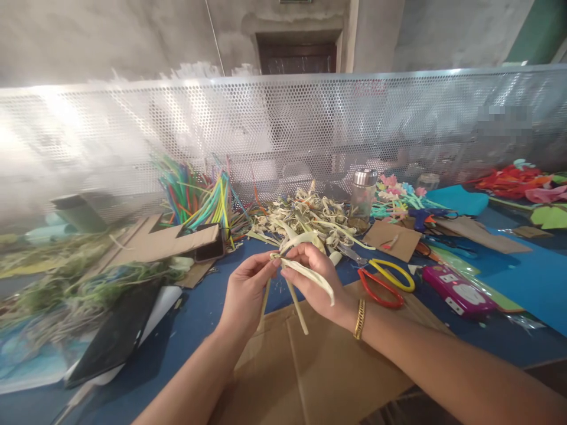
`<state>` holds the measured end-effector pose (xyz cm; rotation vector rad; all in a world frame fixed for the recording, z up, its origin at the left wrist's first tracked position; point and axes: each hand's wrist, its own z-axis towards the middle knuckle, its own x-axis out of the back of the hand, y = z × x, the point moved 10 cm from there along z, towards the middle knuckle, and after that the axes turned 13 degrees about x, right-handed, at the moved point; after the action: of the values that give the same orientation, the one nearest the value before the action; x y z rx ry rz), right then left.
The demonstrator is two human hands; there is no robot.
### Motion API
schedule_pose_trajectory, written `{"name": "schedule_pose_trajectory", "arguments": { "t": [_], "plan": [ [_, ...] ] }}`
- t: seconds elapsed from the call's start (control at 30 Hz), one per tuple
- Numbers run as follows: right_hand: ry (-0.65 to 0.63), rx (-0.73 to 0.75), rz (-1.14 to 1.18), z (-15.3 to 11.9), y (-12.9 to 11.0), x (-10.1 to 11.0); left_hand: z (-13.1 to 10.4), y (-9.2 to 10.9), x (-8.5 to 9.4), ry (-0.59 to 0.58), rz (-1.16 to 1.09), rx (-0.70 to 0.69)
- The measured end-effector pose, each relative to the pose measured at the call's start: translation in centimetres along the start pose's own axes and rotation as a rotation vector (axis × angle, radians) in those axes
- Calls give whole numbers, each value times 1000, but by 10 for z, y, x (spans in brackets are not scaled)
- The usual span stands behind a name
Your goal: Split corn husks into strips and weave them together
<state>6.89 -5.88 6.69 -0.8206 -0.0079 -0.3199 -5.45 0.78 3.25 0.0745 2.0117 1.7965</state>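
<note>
Pale green-cream strips, looking like dried husk or leaf (312,276), are knotted or folded together between my two hands, above a brown cardboard sheet (274,372). My left hand (248,283) pinches the bunched part between thumb and fingertips. From the other side my right hand (316,274), with a gold bracelet on the wrist, grips the same strips with its fingers curled. One strip arches over the right fingers, and narrow ends hang below. Just beyond lies a pile of similar strips (305,215). Scissors (383,283) with one red and one yellow handle lie right of my right hand.
Colourful thin stems (199,195) are bunched at the back left, near a cut cardboard piece (177,245). Tangled green fibres (53,301) cover the left side. A glass jar (363,198), a glue gun (427,217) and a purple case (458,290) stand or lie to the right.
</note>
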Motion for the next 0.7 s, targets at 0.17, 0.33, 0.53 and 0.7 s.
{"name": "schedule_pose_trajectory", "arguments": {
  "t": [0.17, 0.33, 0.53, 0.7],
  "plan": [
    [34, -10, -27, 19, 4, 37, 3, -6, 14, 122, -79, 137],
    [99, 478, -590, 24, -77, 58, 4, -4, 19, 176, -37, 122],
    [-487, 712, -1028, -2, -76, -30, 3, -1, 14, 146, -12, 70],
    [-442, 719, -1080, -2, -62, -29, 2, -4, 12, 115, -31, 114]
  ]
}}
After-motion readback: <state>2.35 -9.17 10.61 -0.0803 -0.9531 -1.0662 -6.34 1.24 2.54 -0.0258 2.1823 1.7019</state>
